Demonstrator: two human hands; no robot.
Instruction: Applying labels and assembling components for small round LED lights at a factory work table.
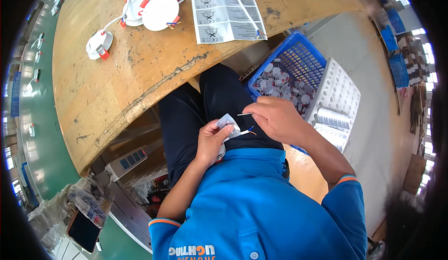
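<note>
Wooden table [112,87] ahead, paper sheet [227,12] and round lamps [159,13] on top. Blue crate [298,57] at right (small parts inside). Over lap: left hand [211,141] clasping small grey part [228,122]; right hand [276,117] pinching thin wire [244,114].

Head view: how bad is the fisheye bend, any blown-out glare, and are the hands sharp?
Head view: strong barrel bend, the table edge curves; black corners at the rim. Windows at right blow out. Left hand, right hand and the small part are fairly sharp; lighting even, shadows soft.
</note>
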